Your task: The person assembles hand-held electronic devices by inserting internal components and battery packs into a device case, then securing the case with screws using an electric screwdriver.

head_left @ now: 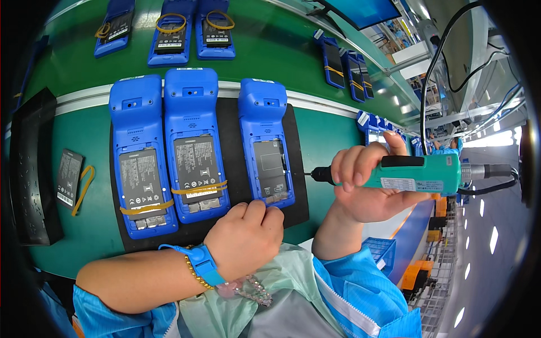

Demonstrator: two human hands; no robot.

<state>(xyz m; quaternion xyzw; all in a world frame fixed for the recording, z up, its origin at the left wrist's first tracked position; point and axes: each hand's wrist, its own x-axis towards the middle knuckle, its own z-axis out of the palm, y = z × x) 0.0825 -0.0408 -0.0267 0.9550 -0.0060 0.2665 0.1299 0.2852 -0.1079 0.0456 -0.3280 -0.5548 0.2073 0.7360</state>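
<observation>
Your right hand (369, 196) is gripping the green driver (420, 177), its fingers (345, 164) bent snugly around the body and one sticking up past the top. Your left hand (245, 234) is resting its curled fingers (274, 217) on the lower end of the device (267, 146); you can't tell whether they're pinching it. The device is lying on the mat (300, 207), just beyond those left fingers, and the bit (308, 174) is pointing at its side, just short of touching.

Your left fingertips are hiding below the knuckles and covering part of the device's bottom edge. The driver's far side is staying out of sight.

Your left forearm is reaching in from the lower left, back of the hand up; your right forearm is slanting upward, holding the driver nearly level.
</observation>
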